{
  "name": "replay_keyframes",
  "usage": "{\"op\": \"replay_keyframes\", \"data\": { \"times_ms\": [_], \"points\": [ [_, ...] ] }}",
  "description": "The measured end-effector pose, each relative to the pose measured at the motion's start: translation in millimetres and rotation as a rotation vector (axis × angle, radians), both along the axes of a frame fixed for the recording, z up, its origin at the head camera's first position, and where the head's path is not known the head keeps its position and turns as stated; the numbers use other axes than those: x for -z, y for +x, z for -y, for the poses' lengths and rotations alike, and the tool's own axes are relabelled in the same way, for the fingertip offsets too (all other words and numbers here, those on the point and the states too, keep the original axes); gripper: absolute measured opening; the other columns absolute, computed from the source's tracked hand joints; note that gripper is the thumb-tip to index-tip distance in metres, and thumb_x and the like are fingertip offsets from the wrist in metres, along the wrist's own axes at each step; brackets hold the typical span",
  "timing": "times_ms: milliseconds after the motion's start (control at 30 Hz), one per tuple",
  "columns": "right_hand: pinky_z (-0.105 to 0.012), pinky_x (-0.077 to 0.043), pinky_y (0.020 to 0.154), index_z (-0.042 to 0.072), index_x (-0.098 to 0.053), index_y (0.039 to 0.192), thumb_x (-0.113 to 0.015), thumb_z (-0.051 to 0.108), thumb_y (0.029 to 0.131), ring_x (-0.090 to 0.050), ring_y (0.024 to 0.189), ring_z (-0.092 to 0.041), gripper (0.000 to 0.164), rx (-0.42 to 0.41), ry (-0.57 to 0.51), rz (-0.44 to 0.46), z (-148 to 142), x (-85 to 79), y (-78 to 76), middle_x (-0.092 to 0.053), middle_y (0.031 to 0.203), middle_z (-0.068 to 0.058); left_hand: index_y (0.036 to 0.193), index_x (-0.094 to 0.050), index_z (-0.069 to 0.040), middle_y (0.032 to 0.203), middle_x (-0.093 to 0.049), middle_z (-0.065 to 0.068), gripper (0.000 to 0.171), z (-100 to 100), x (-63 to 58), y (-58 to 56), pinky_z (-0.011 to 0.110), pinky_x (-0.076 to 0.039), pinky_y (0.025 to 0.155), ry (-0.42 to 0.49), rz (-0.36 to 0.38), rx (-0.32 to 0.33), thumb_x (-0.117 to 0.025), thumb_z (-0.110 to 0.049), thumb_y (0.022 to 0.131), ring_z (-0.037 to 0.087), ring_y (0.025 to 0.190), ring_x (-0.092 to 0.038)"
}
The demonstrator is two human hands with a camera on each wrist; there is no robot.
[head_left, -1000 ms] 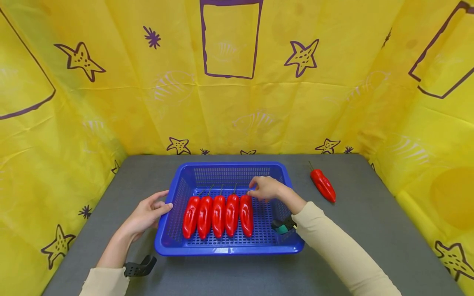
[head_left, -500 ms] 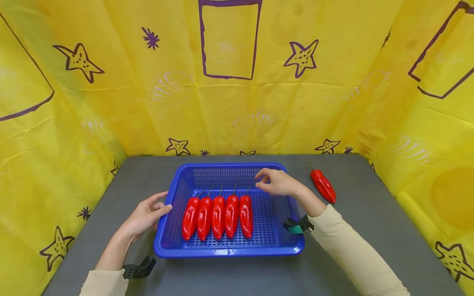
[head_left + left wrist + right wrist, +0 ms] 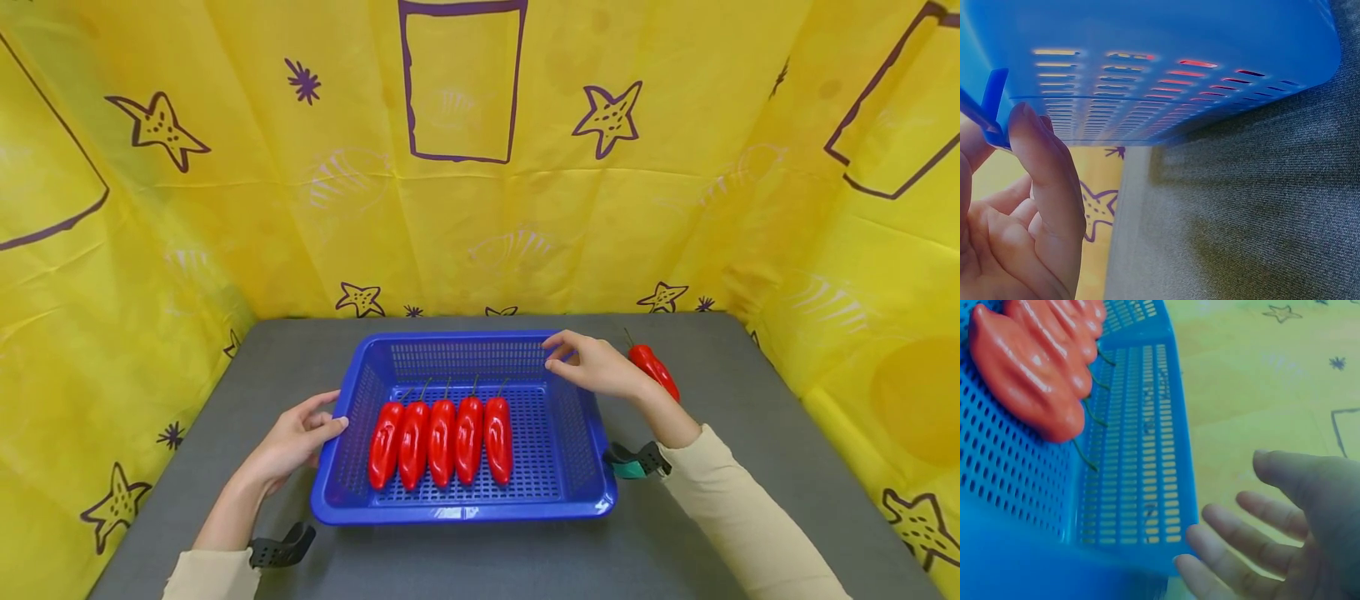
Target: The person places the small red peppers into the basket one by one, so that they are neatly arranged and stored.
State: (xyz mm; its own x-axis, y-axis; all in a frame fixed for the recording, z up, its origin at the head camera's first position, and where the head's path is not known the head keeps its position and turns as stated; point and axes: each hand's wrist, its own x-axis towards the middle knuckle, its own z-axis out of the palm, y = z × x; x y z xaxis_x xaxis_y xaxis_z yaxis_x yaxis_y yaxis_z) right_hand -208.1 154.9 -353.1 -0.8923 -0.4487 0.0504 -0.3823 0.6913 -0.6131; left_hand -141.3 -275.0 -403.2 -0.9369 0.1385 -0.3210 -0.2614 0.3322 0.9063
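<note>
A blue plastic basket with slotted walls holds several glossy red peppers, lying side by side with green stems pointing to the far wall. My left hand grips the basket's left rim, thumb on top; the left wrist view shows fingers hooked at the rim beside the outer wall. Over the basket's back right corner hovers my right hand, holding nothing, its fingers relaxed and spread in the right wrist view. Another red pepper lies on the table right of the basket, partly hidden behind that hand's wrist.
The grey table extends around the basket. Yellow cloth printed with starfish and fish closes off the back and both sides. Each wrist wears a black strap mount.
My right hand has left the stem end of the rightmost pepper in the basket and moved right to the back right corner. My left hand stays on the rim.
</note>
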Motion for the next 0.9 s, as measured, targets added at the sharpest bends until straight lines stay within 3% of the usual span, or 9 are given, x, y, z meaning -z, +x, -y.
{"op": "replay_keyframes", "data": {
  "times_ms": [267, 567, 900],
  "points": [
    [-0.039, -0.053, 0.078, 0.007, -0.054, 0.121, -0.059, 0.022, 0.090, -0.062, 0.096, -0.027, 0.035, 0.092, -0.084, -0.016, -21, 5.8, -1.0, -0.065, 0.107, -0.009, 0.143, -0.024, -0.008, 0.091, -0.061, 0.016, 0.071, -1, -0.4, 0.3, 0.045, -0.056, 0.066, -0.016, 0.002, -0.006, -0.063, -0.030, 0.087, 0.030, 0.076, -0.067],
    [-0.046, -0.050, 0.081, 0.012, -0.050, 0.127, -0.056, 0.032, 0.091, -0.057, 0.107, -0.031, 0.041, 0.217, -0.082, -0.019, -46, 15.8, -4.0, -0.058, 0.121, -0.011, 0.143, -0.024, -0.007, 0.090, -0.060, 0.016, 0.070, -2, -3.1, 0.3, 0.044, -0.056, 0.066, -0.032, -0.001, -0.011, -0.062, -0.029, 0.088, 0.029, 0.074, -0.066],
    [-0.051, -0.044, 0.091, 0.010, -0.042, 0.133, -0.054, 0.040, 0.091, -0.051, 0.115, -0.033, 0.053, 0.276, -0.146, -0.026, -74, 28.0, -10.5, -0.052, 0.129, -0.014, 0.143, -0.025, -0.006, 0.089, -0.060, 0.014, 0.069, -4, -5.3, -1.0, 0.042, -0.056, 0.064, -0.054, -0.007, -0.013, -0.061, -0.028, 0.088, 0.026, 0.072, -0.066]
  ]
}}
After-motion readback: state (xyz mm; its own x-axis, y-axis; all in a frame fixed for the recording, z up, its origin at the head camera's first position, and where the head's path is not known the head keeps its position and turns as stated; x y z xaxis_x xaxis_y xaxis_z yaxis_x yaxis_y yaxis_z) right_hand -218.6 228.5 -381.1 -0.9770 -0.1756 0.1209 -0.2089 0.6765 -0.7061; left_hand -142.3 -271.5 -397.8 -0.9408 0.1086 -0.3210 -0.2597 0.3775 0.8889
